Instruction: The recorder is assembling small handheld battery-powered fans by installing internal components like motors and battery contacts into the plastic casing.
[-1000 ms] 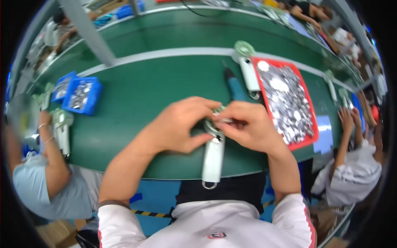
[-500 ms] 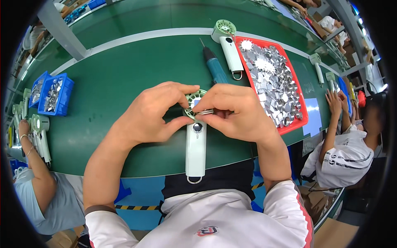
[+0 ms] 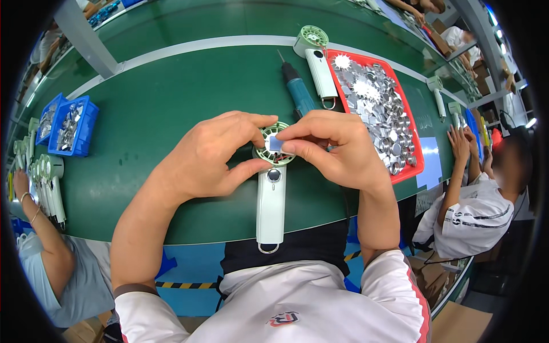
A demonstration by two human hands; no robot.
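A white hand-held fan (image 3: 270,206) with a pale green round head lies on the green table (image 3: 148,114), handle toward me. My left hand (image 3: 214,154) grips the fan head from the left, thumb under it and fingers over its top. My right hand (image 3: 334,146) comes from the right and pinches a small silvery square piece (image 3: 275,143) against the centre of the fan head.
A blue electric screwdriver (image 3: 298,94) lies behind my hands. Another white fan (image 3: 317,66) lies beside a red tray (image 3: 420,157) of shiny metal pieces. Blue bins (image 3: 71,128) and more fans (image 3: 48,183) sit at left. Other people work at both sides.
The view has drawn nearer to my hands. Both hands stay on the fan head; the small silvery piece now shows between my right fingertips at its centre.
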